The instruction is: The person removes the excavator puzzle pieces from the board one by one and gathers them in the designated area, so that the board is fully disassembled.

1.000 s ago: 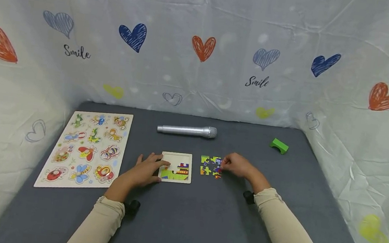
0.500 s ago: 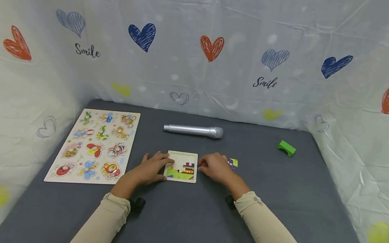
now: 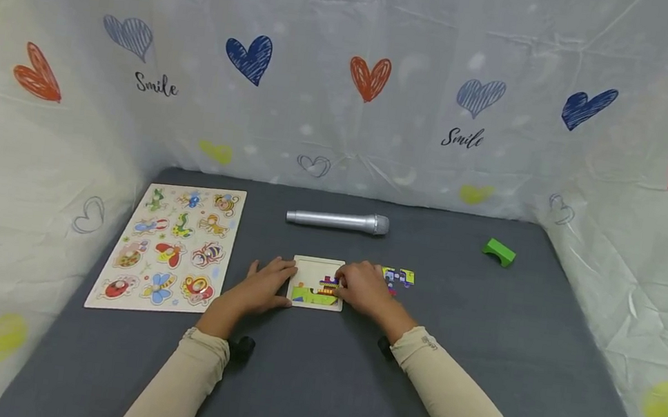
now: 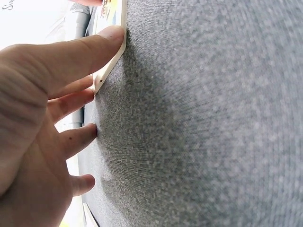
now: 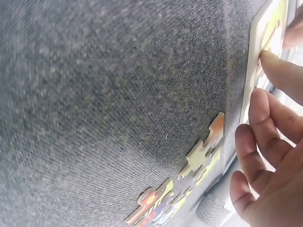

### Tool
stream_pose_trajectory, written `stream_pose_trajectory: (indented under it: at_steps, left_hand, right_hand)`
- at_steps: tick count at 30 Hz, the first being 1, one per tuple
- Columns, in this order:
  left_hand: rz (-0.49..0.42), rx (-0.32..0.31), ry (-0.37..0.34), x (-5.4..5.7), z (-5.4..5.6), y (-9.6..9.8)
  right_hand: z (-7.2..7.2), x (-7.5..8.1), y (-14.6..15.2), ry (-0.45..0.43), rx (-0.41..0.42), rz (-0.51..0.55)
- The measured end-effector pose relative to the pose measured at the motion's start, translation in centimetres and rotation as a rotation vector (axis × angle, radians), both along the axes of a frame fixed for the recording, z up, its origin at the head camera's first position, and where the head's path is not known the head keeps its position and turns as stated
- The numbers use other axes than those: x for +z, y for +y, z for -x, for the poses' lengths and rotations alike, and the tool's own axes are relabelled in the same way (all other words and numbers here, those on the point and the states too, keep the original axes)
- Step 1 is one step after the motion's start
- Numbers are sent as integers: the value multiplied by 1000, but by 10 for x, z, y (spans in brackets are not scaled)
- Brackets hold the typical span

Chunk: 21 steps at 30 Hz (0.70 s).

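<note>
In the head view a small wooden puzzle tray (image 3: 314, 267) lies mid-table, with green and train-patterned pieces fitted along its bottom and right side. My left hand (image 3: 261, 290) spreads along its left side. The left wrist view has the thumb on the near edge and two fingertips at the corner. Over the tray's right edge, my right hand (image 3: 366, 289) pinches a puzzle piece, mostly hidden under the thumb and index finger. Loose puzzle pieces (image 3: 405, 277) lie right of that hand, which partly covers them; several (image 5: 199, 153) show in the right wrist view.
A silver microphone (image 3: 335, 220) lies behind the tray. To the left is a large insect-picture board (image 3: 94, 297). A green arched block (image 3: 500, 252) sits at the back right. White heart-printed cloth (image 3: 405, 141) hangs behind and at both sides of the grey table.
The right hand has moved left from the loose pieces to the tray, now over its right edge. My left hand stays at the tray, its index finger drawn back to the rim. The head view has shifted slightly.
</note>
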<state>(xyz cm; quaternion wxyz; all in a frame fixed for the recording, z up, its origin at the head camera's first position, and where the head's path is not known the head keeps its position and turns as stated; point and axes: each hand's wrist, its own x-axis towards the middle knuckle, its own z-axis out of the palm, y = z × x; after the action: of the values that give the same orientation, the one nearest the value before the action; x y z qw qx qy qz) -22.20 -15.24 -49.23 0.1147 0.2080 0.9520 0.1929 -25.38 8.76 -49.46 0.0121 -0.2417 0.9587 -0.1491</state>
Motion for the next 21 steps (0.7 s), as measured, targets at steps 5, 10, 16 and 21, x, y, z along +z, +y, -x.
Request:
stream_pose_trajectory:
  at_steps: [5, 10, 16, 21]
  left_hand:
    - [11, 1, -5, 1, 0, 0]
    - [16, 0, -6, 1, 2, 1]
    - [19, 3, -14, 3, 2, 2]
    - [18, 4, -20, 3, 1, 2]
  right_hand:
    - [-1, 1, -1, -21, -24, 23]
    - [-2, 1, -1, 3, -46, 27]
    - [-7, 2, -3, 61, -23, 69]
    - [-11, -1, -3, 98, -5, 94]
